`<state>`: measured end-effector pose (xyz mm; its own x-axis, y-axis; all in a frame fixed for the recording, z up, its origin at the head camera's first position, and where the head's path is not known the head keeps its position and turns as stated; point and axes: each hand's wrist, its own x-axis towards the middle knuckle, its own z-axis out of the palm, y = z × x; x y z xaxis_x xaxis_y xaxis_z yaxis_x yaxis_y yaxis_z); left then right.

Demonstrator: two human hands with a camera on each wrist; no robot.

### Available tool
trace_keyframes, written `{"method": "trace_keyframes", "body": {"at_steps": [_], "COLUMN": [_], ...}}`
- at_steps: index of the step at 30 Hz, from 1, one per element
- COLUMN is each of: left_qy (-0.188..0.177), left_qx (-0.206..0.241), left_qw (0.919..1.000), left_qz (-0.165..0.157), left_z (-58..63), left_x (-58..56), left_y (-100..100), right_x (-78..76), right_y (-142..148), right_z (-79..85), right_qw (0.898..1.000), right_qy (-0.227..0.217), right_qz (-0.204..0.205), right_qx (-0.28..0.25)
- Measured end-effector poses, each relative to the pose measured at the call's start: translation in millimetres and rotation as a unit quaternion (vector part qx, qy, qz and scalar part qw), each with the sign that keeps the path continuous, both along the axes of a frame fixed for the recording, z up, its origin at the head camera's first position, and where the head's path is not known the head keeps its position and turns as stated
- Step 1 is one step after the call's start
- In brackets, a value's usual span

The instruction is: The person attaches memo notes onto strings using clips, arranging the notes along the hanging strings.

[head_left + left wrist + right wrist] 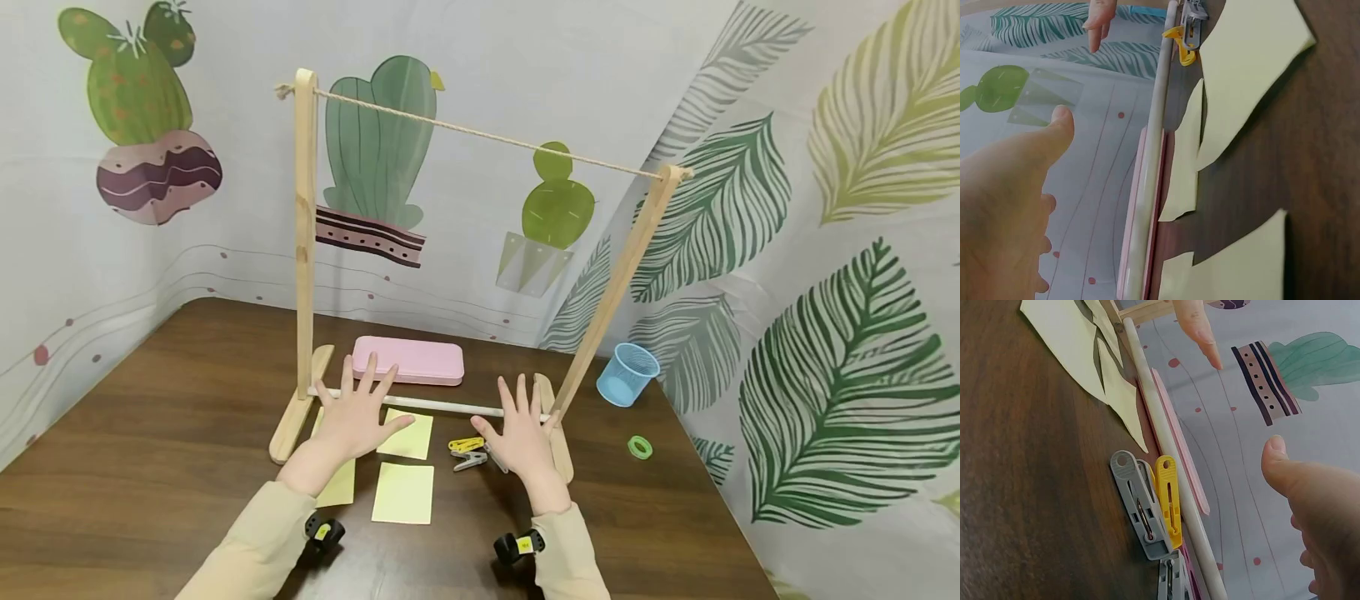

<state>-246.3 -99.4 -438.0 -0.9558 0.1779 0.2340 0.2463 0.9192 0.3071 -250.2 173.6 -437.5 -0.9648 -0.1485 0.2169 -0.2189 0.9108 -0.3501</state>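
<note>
My left hand (352,421) is held flat with its fingers spread, above yellow sticky notes (402,495) on the brown table. My right hand (522,437), also spread and holding nothing, hovers beside a yellow clothespin (466,445) and grey clothespins (1138,506); it partly hides one grey one in the head view. Both wrist views show the hands raised off the tabletop. A white rod (442,406) runs low between the two posts of a wooden stand (305,233), just past my palms. Across the top of the posts stretches a thin rope (480,132).
Behind the rod lies a pink case (420,367). On the right stand a blue mesh cup (626,379) and, nearer, a green ring (640,447) that looks like a tape roll. Printed cloth (480,308) hangs behind the table (165,417).
</note>
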Motion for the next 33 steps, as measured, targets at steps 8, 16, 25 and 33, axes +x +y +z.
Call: {"method": "trace_keyframes", "body": {"at_steps": [8,16,25,33], "left_qy": [-0.009,0.002,-0.006,-0.003], "left_qx": [0.000,0.000,0.027,0.034], "left_qw": [1.0000,1.0000,0.9996,0.9991], "left_qz": [0.002,-0.001,-0.004,-0.024], "left_z": [6.2,7.3,6.8,4.7], "left_x": [-1.1,-4.9,-6.4,-12.9], "left_y": [-6,-13,-21,-35], "right_x": [-1.4,-3.6,-13.4,-14.6], "right_y": [1,2,13,25], "right_z": [-1.7,-4.5,-10.3,-9.5], "right_qw": [1.000,0.997,0.994,0.996], "right_qy": [0.015,0.044,0.090,0.065], "right_qz": [0.009,0.037,0.043,0.039], "right_qx": [-0.014,-0.041,-0.035,-0.049]}}
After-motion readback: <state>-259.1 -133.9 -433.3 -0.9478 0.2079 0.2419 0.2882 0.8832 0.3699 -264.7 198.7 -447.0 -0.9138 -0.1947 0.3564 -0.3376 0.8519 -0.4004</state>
